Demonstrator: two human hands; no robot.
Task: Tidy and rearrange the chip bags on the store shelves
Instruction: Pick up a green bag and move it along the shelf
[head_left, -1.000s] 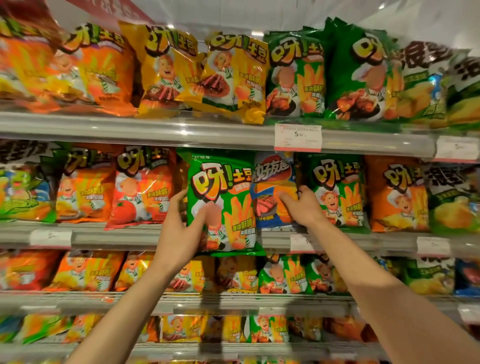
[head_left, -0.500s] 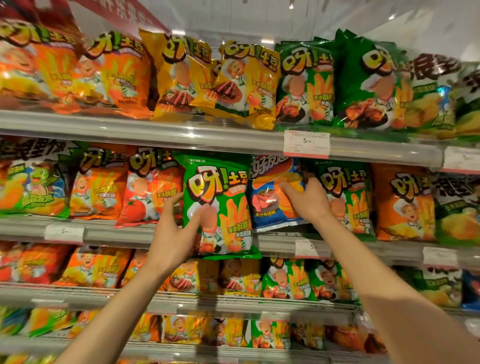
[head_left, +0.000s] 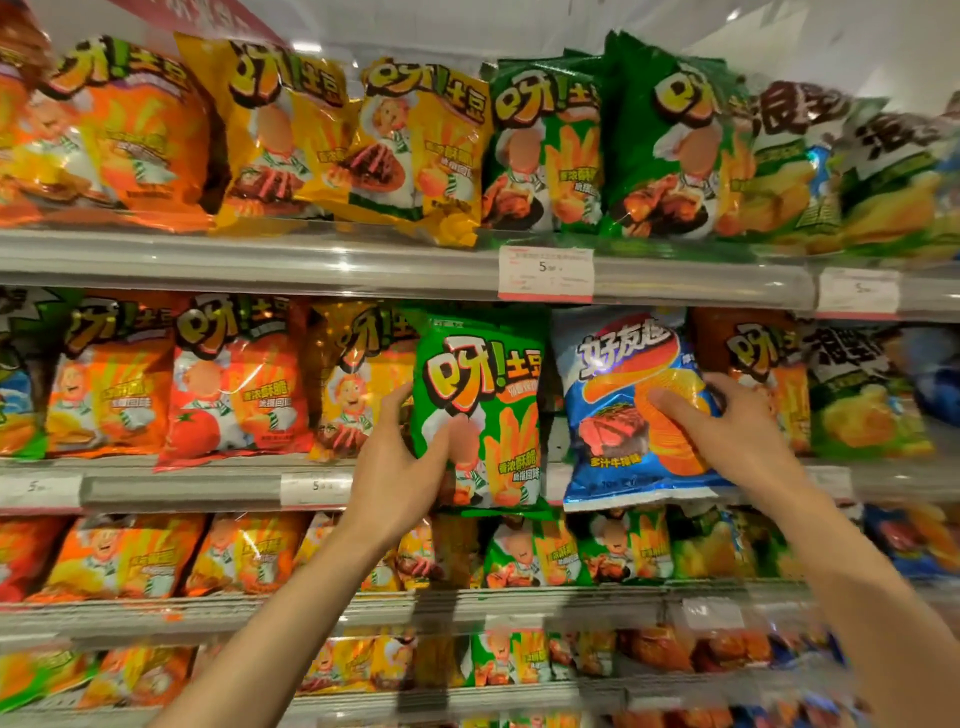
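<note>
My left hand (head_left: 397, 470) grips a green chip bag (head_left: 493, 410) by its left edge, thumb on the front, holding it upright in front of the middle shelf (head_left: 182, 488). To its right, my right hand (head_left: 727, 434) holds a blue chip bag (head_left: 618, 415), thumb on its front and fingers round its right side. That bag is tilted and pulled forward past the shelf edge. Both bags sit side by side, nearly touching.
Rows of orange, yellow and green chip bags fill the top shelf (head_left: 311, 265), the middle shelf and two lower shelves (head_left: 519, 605). An orange bag (head_left: 763, 374) stands behind my right hand. Price tags (head_left: 545, 273) hang on the shelf rails.
The blue bag has come forward out of its row in my right hand, and the green bag that stood to its right is no longer seen. My left hand keeps its grip on the green bag.
</note>
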